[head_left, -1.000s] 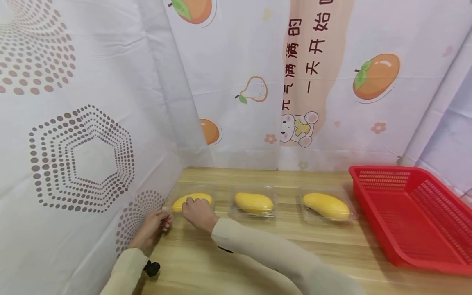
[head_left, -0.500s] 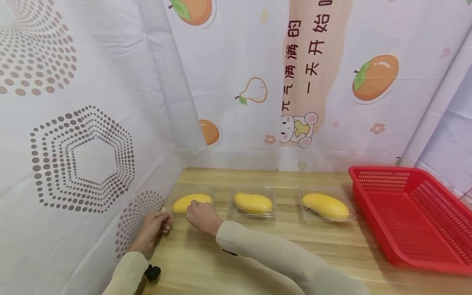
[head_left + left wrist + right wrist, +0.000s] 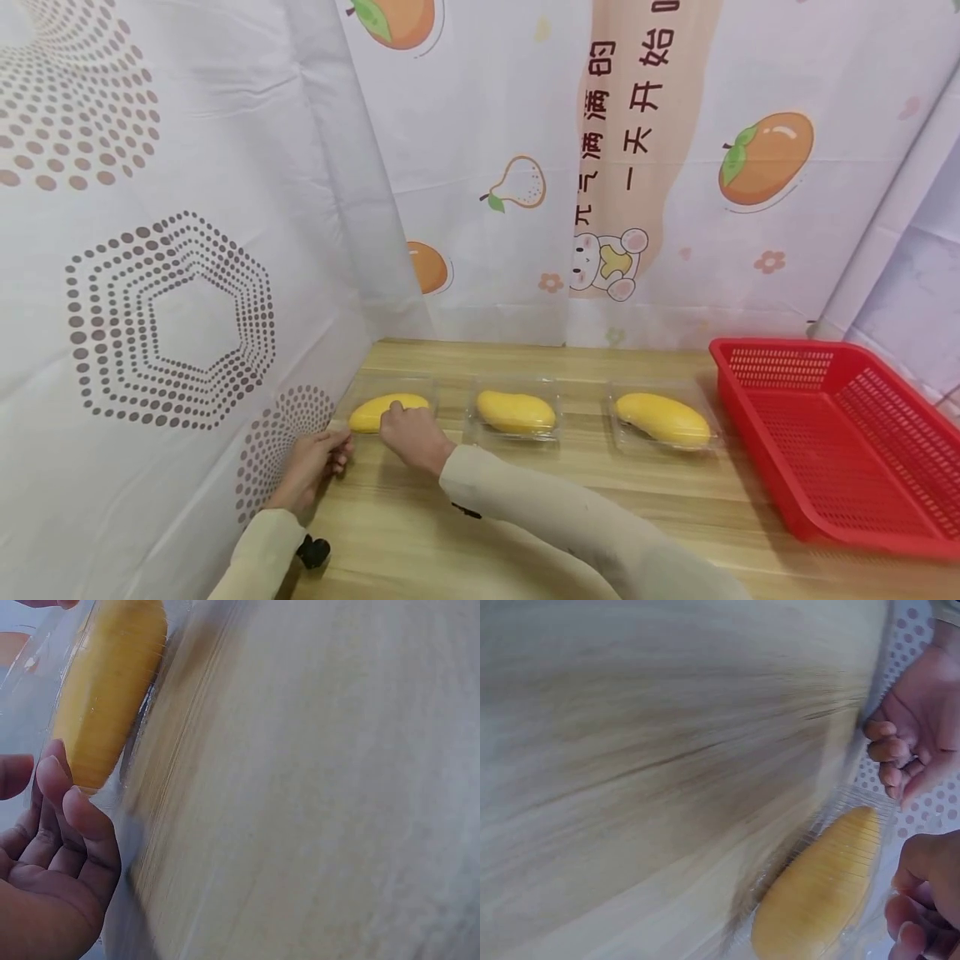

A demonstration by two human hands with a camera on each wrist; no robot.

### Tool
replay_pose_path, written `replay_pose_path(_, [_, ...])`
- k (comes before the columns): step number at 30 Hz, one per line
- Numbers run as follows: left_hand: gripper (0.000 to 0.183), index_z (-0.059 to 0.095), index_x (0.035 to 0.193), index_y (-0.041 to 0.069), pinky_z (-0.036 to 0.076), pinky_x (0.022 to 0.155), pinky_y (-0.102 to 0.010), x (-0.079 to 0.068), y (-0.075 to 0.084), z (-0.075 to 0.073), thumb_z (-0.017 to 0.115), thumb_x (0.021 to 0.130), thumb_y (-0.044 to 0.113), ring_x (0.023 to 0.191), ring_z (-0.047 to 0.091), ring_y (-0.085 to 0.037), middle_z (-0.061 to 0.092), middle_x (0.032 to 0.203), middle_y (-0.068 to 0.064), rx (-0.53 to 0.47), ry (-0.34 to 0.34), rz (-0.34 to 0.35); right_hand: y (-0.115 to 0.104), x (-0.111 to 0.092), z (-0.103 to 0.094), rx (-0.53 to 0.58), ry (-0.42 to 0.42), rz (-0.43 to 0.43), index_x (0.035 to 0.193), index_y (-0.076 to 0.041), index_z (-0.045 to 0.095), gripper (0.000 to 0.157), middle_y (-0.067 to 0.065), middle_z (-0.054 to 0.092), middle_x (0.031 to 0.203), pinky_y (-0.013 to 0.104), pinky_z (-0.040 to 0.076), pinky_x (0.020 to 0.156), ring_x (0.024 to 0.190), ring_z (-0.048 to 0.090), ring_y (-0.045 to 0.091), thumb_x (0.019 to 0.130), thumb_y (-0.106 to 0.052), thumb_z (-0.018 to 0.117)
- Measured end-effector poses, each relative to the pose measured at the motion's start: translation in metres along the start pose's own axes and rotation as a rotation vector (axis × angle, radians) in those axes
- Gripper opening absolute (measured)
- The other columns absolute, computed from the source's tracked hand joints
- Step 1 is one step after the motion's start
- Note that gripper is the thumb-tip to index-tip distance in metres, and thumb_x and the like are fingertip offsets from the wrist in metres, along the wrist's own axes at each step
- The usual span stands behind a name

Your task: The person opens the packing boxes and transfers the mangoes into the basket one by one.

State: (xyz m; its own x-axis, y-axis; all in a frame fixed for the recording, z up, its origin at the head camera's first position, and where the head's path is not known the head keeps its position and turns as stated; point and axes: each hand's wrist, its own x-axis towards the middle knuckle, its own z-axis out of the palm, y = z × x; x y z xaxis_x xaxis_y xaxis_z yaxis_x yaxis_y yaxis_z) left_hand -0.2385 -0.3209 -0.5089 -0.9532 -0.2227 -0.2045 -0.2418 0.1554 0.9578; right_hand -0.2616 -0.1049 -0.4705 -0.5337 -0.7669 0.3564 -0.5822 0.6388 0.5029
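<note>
A clear plastic box (image 3: 390,384) with a yellow mango (image 3: 375,412) inside lies on the wooden table at the left. My left hand (image 3: 318,461) pinches the box's near left corner, its thumb and fingertips on either side of the thin edge in the left wrist view. At the front edge, my right hand (image 3: 415,437) has its fingers curled and pinches the clear plastic. It covers part of the mango in the head view. The right wrist view shows the mango (image 3: 817,889) under the ribbed plastic, between both hands. Whether the lid is fastened, I cannot tell.
Two more clear boxes hold a middle mango (image 3: 516,412) and a right mango (image 3: 663,419). A red plastic basket (image 3: 787,492) stands at the right. A dotted white curtain (image 3: 187,467) hangs close along the left side, and a fruit-print curtain (image 3: 480,275) hangs behind the table.
My right hand has shifted slightly to the right along the left box's front edge, showing more of the mango. My left hand has stayed almost still at the corner.
</note>
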Motion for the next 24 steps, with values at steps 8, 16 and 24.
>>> replay_pose_path(8, [0.036,0.065,0.117,-0.011,0.053,0.059,-0.027,0.001,0.002,0.002,0.061,0.105,0.023,0.069,0.057,-0.013,0.070,0.089,-0.008,0.003,-0.001,-0.014,0.011,0.004,-0.008,0.187,-0.128,0.061,0.109,-0.009,0.071,0.018,0.000,0.063,0.088,0.022,0.051,0.050,0.064,0.056,0.008,0.101,-0.024,0.068])
replay_pose_path(16, [0.035,0.065,0.115,-0.011,0.053,0.060,-0.027,0.002,0.001,0.001,0.061,0.106,0.023,0.070,0.058,-0.013,0.069,0.090,-0.008,0.003,-0.011,-0.005,0.017,0.002,-0.015,0.327,-0.146,0.099,0.113,-0.007,0.071,0.029,0.002,0.064,0.094,0.022,0.050,0.053,0.066,0.057,0.009,0.099,-0.032,0.072])
replay_pose_path(24, [0.034,0.064,0.115,-0.012,0.054,0.060,-0.027,0.002,0.000,0.000,0.059,0.107,0.021,0.070,0.058,-0.013,0.069,0.091,-0.010,0.004,-0.017,0.013,0.021,0.005,-0.015,0.433,-0.132,0.132,0.112,-0.005,0.073,0.024,0.004,0.069,0.096,0.022,0.054,0.059,0.076,0.064,0.011,0.096,-0.023,0.076])
